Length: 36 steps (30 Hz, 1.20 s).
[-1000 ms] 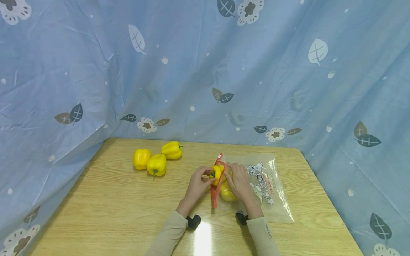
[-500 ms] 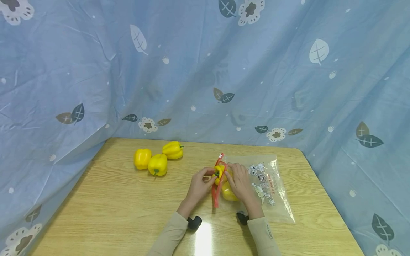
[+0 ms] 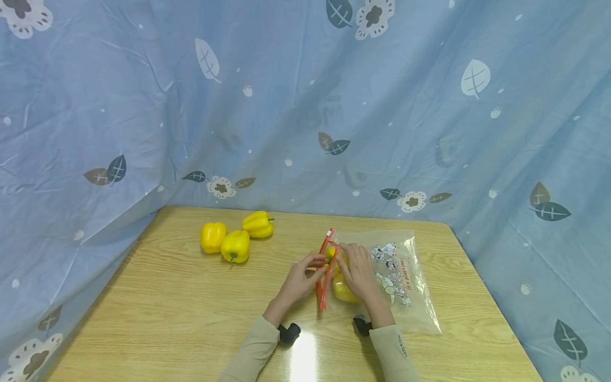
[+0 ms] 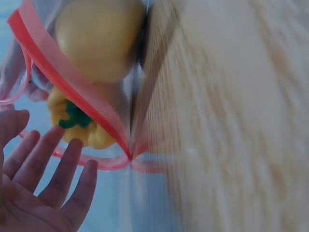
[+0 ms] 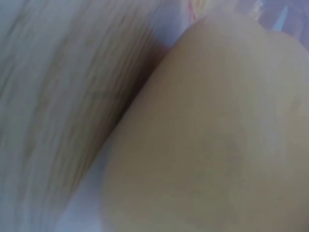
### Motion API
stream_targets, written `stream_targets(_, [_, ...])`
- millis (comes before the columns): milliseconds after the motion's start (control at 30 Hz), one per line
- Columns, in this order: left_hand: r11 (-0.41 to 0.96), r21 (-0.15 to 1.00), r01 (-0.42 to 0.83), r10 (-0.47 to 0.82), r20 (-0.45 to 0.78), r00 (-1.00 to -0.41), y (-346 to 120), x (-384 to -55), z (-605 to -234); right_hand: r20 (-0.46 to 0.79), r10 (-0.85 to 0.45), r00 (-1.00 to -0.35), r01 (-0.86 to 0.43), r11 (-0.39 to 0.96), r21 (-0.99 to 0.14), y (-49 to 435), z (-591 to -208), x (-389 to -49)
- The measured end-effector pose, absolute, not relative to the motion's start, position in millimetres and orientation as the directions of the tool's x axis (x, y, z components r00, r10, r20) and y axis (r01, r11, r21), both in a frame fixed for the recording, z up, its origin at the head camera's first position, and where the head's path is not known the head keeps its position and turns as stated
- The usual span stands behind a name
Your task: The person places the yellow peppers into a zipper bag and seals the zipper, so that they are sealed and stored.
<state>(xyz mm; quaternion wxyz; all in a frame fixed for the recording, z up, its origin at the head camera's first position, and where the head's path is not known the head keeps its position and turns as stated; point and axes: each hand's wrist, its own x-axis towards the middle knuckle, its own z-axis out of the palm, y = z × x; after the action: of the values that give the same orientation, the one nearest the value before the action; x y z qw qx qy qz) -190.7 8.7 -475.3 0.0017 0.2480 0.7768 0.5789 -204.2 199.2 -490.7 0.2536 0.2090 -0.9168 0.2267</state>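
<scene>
A clear zip bag [image 3: 422, 307] with cartoon animals and a red zip strip [image 4: 63, 67] lies on the table, its mouth spread toward the left. Just inside the mouth is a yellow bell pepper [image 4: 58, 108], green stem facing out. Deeper in, a second yellow pepper [image 4: 99, 38] shows through the film. My left hand [image 3: 297, 279] is at the mouth, fingers extended toward the stem in the left wrist view. My right hand [image 3: 359, 273] pinches the upper edge of the mouth between thumb and fingers. In the right wrist view the back of that hand fills most of the picture.
Three more yellow peppers, one at the front [image 3: 235, 246], one at the left [image 3: 212, 237] and one behind [image 3: 258, 224], sit together at the table's back left. A patterned blue curtain [image 3: 296, 106] hangs behind the wooden table [image 3: 157, 302].
The stemmed pepper has slid rightward through the mouth into the bag. My left hand has followed it slightly right, and its fingers have come off the pepper. The right hand stays at the bag's edge.
</scene>
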Motion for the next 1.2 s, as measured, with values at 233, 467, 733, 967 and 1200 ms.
stream_targets(233, [0.179, 0.877, 0.445, 0.446, 0.331, -0.831, 10, -195, -485, 0.563, -0.265, -0.783, -0.498, 0.809, -0.311, 198, -487, -202])
stream_targets(467, [0.23, 0.864, 0.447, 0.463, 0.306, -0.832, 11, -208, -513, 0.543, -0.265, -0.797, -0.487, 0.813, -0.318, 196, -486, -202])
stream_targets(733, [0.271, 0.866, 0.42, 0.436, 0.279, -0.856, 1, -212, -509, 0.537, -0.259, -0.803, -0.483, 0.811, -0.331, 197, -485, -203])
stream_targets(967, [0.327, 0.856, 0.4, 0.372, 0.272, -0.887, -12, -217, -502, 0.542, -0.26, -0.799, -0.488, 0.806, -0.334, 199, -486, -203])
stream_targets(1200, [0.386, 0.827, 0.409, 0.326, 0.293, -0.899, -24, -220, -495, 0.548, -0.248, -0.799, -0.482, 0.809, -0.337, 201, -486, -202])
